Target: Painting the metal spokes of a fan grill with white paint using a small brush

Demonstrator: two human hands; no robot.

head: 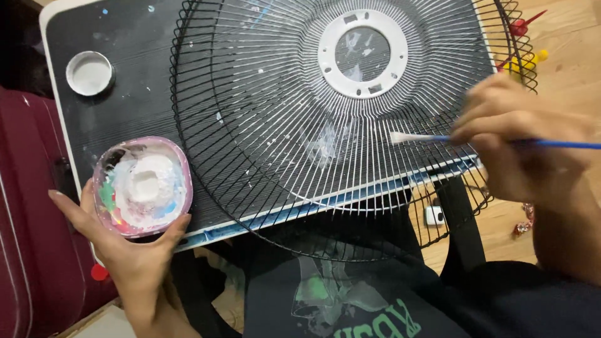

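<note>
White paint fills the small pink-rimmed dish [143, 186] that my left hand [128, 250] cups at the lower left, fingers curled around its rim. Above it sits an empty round white lid [90, 73]. Centre frame, the black wire fan grille [282, 119] lies on the dark board [119, 112], inner wires already whitened. At right, my right hand [519, 144] pinches a blue-handled brush [438, 138], bristles touching the wires; I judge the unpainted outer wires need careful strokes next.

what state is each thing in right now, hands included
left hand: gripping the paint bowl
paint bowl: upright, smeared with white paint
right hand: pinching the brush
brush: level, white bristles touching the grille
fan grille: flat on the board, partly painted white
white lid: upturned, apart
</note>
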